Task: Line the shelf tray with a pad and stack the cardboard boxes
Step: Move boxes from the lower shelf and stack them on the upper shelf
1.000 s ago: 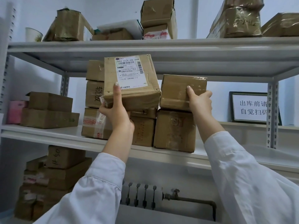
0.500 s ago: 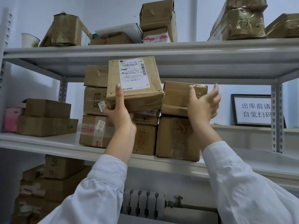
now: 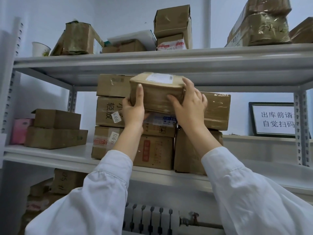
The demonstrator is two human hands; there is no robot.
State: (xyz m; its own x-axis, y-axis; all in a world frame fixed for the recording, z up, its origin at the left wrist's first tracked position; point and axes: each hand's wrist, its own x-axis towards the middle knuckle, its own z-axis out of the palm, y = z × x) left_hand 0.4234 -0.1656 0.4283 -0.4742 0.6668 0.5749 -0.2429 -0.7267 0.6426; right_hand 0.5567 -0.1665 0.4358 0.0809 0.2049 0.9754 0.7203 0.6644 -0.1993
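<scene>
Box (image 3: 156, 94) between hands, atop stack (image 3: 157, 141)

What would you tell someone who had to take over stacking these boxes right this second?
Left hand: grips the left end of the labelled box, thumb up its front.
Right hand: grips the same box at its right end, fingers over the top.
The box is held level above the middle stack on the middle shelf, under the upper shelf; I cannot tell if it rests there yet.
Done: three stacks stand side by side.
Left: set this box down and let go. No pad shows, so I cannot tell if the lining is done.
</scene>
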